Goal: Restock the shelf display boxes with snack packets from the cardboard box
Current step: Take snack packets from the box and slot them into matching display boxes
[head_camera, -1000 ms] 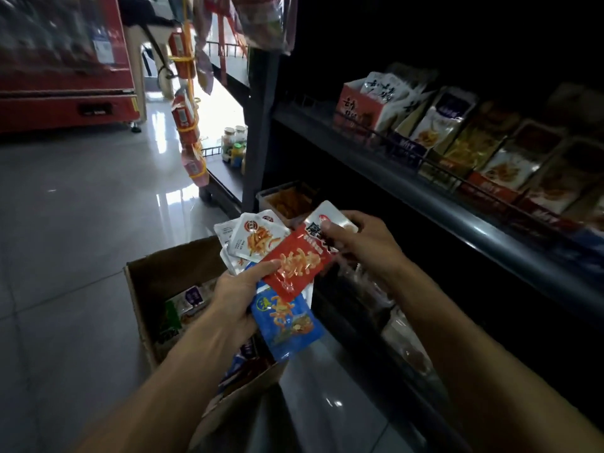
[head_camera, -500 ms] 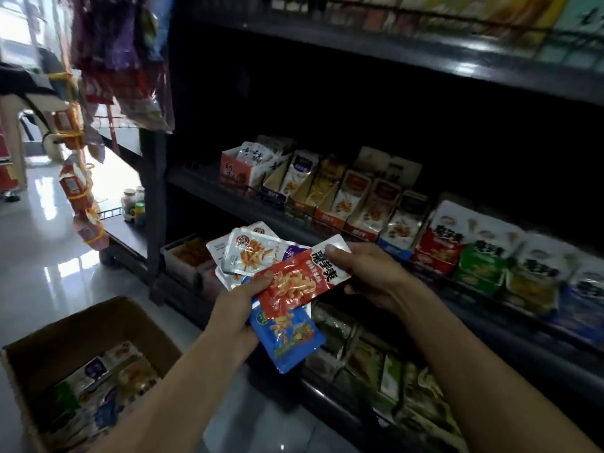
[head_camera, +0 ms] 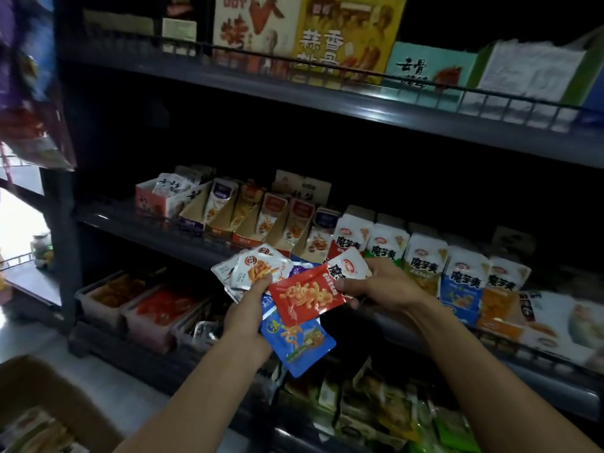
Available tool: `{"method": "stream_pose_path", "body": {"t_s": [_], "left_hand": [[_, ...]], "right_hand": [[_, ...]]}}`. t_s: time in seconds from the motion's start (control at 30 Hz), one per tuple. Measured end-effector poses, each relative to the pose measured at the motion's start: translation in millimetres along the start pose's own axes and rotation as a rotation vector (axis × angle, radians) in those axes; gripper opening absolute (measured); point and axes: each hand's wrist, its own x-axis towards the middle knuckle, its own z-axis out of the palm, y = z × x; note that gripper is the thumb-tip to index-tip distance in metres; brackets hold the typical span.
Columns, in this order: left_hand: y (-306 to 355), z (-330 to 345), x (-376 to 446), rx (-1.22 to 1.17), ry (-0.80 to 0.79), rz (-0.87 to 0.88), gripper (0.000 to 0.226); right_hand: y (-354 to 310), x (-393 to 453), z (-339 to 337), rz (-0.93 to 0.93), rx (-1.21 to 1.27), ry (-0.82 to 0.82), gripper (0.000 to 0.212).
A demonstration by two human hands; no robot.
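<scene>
Packets (head_camera: 261, 273) fanned in your left hand (head_camera: 248, 308); right hand (head_camera: 376, 286) pinches red packet (head_camera: 307, 295). View swung from cardboard box (head_camera: 42, 393) up to display boxes (head_camera: 385, 250): placing next.

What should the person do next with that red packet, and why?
Probably lift the red packet, pinched by the right hand, free of the fan held in the left hand, toward the red-fronted display box just above, whose lettering appears to match.

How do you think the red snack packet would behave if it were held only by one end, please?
The red snack packet looks like thin glossy film, so probably light and somewhat floppy. Its shiny surface may be slippery against the blue packet beneath it. The right hand pinches only its end, suggesting little weight.
</scene>
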Motion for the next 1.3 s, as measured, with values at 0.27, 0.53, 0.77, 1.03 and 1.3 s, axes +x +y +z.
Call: {"method": "stream_pose_path", "body": {"t_s": [0.27, 0.53, 0.77, 1.03, 1.3], "left_hand": [[-9.1, 22.0, 24.5, 0.027, 0.064, 0.059, 0.039], [-9.3, 36.6, 38.3, 0.057, 0.053, 0.064, 0.041], [-5.3, 28.9, 41.8, 0.052, 0.042, 0.072, 0.036], [3.9, 11.1, 50.0, 0.102, -0.010, 0.068, 0.031], [5.8, -6.9, 54.1, 0.108, -0.013, 0.081, 0.030]], "right_hand": [[14.8, 22.5, -55.3, -0.146, 0.048, 0.445, 0.019], [26.9, 54.2, -58.8, -0.180, -0.110, 0.682, 0.018], [28.0, 65.5, -51.5, -0.164, -0.411, 0.624, 0.032], [-1.4, 99.0, -51.8, -0.101, -0.705, 0.597, 0.026], [-2.9, 119.6, -37.3, -0.023, -0.834, 0.528, 0.032]]}}
